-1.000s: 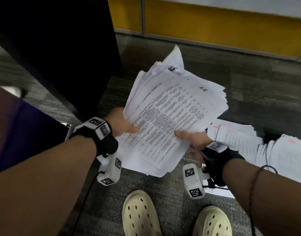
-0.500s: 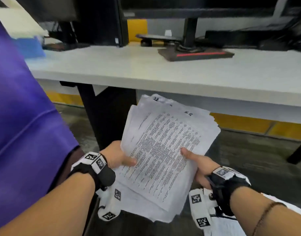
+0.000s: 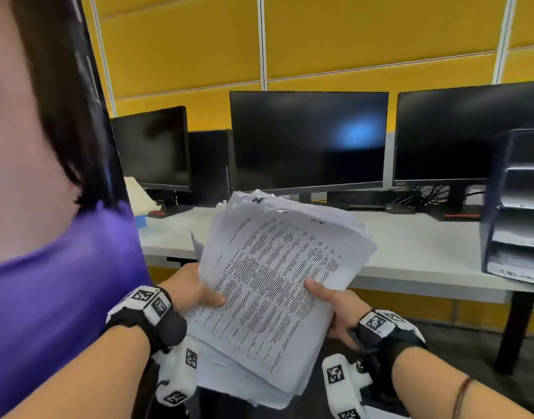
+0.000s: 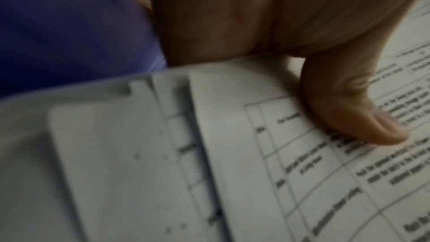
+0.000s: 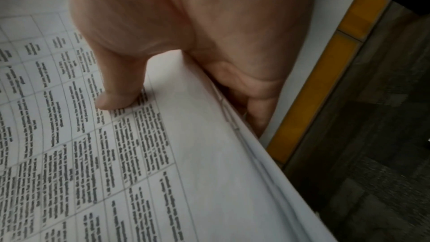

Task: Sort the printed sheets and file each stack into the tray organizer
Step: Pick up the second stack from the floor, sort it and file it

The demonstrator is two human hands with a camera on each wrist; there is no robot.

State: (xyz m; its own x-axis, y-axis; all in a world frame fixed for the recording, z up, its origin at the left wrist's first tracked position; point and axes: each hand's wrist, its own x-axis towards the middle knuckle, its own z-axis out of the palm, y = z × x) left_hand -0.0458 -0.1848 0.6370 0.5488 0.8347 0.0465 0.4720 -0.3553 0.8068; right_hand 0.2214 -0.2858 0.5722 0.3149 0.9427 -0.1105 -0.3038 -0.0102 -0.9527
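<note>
Both hands hold one thick, uneven stack of printed sheets (image 3: 271, 285) in the air in front of the person's chest, on the near side of a white desk (image 3: 410, 255). The top sheet carries a table of small dark print, and the edges of the sheets below fan out unevenly at the far end and the near end.

The left hand (image 3: 193, 290) grips the stack's left edge. Its thumb (image 4: 358, 109) lies flat on top of the printed page, pressing down near the margin, while the other fingers are hidden beneath the paper, so how far they curl cannot be told. The right hand (image 3: 335, 306) grips the right edge in the same way: its thumb (image 5: 118, 87) presses down on the top sheet, and in the right wrist view fingers (image 5: 258, 109) curl under the stack's edge, with the paper pinched between them and the thumb.

On the desk's right end, well apart from the stack, stands a dark tray organizer (image 3: 516, 207) with several shelves, papers showing in them. Three dark monitors (image 3: 308, 137) line the far side of the desk before a yellow panelled wall (image 3: 380, 34). At the left, close to the camera, is a second person in a purple shirt (image 3: 54, 297).
</note>
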